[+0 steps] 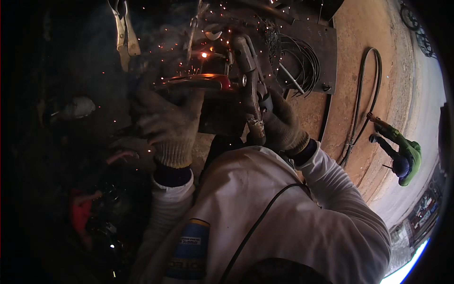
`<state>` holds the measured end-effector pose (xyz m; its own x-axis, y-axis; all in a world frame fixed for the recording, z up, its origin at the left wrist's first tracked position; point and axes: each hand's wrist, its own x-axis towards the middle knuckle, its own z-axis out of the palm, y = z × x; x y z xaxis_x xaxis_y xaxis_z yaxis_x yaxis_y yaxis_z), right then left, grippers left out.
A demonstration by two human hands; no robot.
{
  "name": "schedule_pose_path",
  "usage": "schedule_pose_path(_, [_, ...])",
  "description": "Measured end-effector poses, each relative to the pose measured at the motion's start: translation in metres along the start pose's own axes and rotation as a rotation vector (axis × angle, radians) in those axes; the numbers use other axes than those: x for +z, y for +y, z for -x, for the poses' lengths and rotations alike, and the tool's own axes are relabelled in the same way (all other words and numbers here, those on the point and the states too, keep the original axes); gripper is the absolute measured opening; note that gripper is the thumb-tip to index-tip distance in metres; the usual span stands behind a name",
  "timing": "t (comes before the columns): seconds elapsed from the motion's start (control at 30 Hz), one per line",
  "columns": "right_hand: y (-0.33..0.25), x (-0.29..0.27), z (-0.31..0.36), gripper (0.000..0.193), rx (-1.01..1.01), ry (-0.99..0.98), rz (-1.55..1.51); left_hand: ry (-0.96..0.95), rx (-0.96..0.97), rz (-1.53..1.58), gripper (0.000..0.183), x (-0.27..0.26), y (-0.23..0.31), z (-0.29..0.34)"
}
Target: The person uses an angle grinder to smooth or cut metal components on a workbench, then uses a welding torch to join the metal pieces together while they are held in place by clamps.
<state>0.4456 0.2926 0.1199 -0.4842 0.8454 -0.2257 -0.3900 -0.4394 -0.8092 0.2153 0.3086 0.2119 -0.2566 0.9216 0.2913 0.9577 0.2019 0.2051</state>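
My left hand (172, 120), in a knitted work glove, is in the smoky dark at middle left. Its thumb points up and stands apart from the fingers, whose tips are partly lost in shadow. Just above the thumb lies a long tool with a red end (222, 81), its top edge lit orange. My gloved right hand (285, 125) closes around the side of a bent metal tool with a worn, wrapped lower end (256, 130). Beyond both hands a small spot of metal (204, 55) glows bright orange, and sparks fly around it.
Locking pliers (124, 35) stand at the upper left. Coiled wire (305, 61) and a metal rod (292, 79) lie on a dark plate (326, 42). A black cable loop (362, 94) lies on the ground near a person in green (406, 158). Red objects (81, 210) sit lower left.
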Motion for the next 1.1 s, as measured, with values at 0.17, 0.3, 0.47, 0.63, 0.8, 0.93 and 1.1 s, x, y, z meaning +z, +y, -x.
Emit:
schedule_pose_path(0.17, [0.008, -0.009, 0.001, 0.064, 0.077, 0.023, 0.140, 0.002, 0.002, -0.077, 0.096, 0.009, -0.003, 0.006])
schedule_pose_path(0.3, [0.010, -0.012, -0.002, 0.063, 0.057, 0.039, 0.281, -0.068, -0.075, -0.043, 0.097, 0.009, 0.000, 0.006])
schedule_pose_path(0.47, [0.023, -0.018, -0.003, 0.062, -0.023, 0.050, 0.388, -0.077, -0.100, -0.014, 0.097, 0.022, -0.001, 0.015])
schedule_pose_path(0.63, [0.028, -0.025, -0.004, 0.061, 0.048, 0.041, 0.465, -0.097, -0.113, -0.023, 0.096, 0.035, -0.005, 0.021])
schedule_pose_path(0.8, [0.021, -0.019, -0.003, 0.060, 0.047, 0.041, 0.445, -0.102, -0.104, -0.018, 0.097, 0.027, -0.004, 0.019])
schedule_pose_path(0.93, [0.029, -0.018, -0.003, 0.059, -0.037, 0.047, 0.438, -0.104, -0.088, -0.023, 0.097, 0.022, -0.006, 0.018])
schedule_pose_path(1.1, [0.021, -0.014, -0.003, 0.058, 0.010, 0.041, 0.435, -0.099, -0.072, -0.068, 0.095, 0.019, -0.006, 0.018])
